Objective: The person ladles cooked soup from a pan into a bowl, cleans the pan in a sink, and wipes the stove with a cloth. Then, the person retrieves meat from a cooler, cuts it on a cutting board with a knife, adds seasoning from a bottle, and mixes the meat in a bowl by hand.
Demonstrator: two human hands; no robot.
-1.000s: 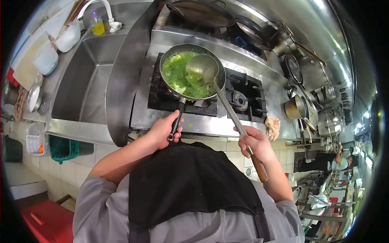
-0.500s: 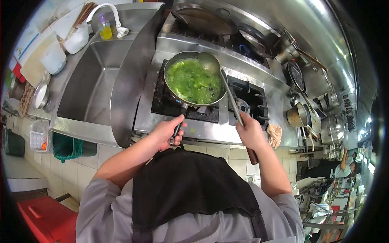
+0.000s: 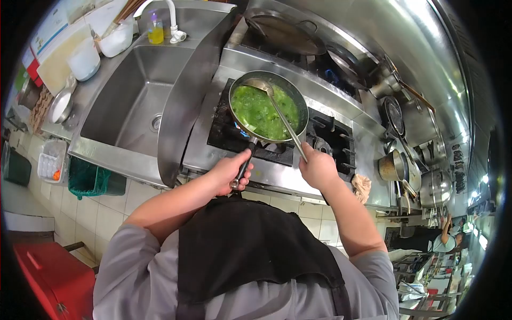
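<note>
A frying pan point(image 3: 305, 114) sits on the left front burner, where a blue flame shows under its rim. Green soupy food point(image 3: 258, 117) with leafy bits and pale pieces fills it. My left hand point(image 3: 234, 172) is closed round the pan's black handle. In my right hand point(image 3: 318, 166) I grip the long metal shaft of a ladle point(image 3: 260, 85); its bowl rests at the far left part of the food, near the pan wall. The lower end of the ladle's handle is hidden behind my hand and forearm.
Left of the stove is a steel sink point(image 3: 120, 106) behind a metal divider point(image 3: 184, 101). A wok point(image 3: 285, 34) stands on the back burner. Pots point(image 3: 392, 165) and a crumpled cloth point(image 3: 361, 188) lie to the right. Another person point(image 3: 444, 242) is far right.
The ladle's bowl has moved from the right side of the pan to its left side, with my right hand shifting along. My left hand keeps its hold on the handle.
</note>
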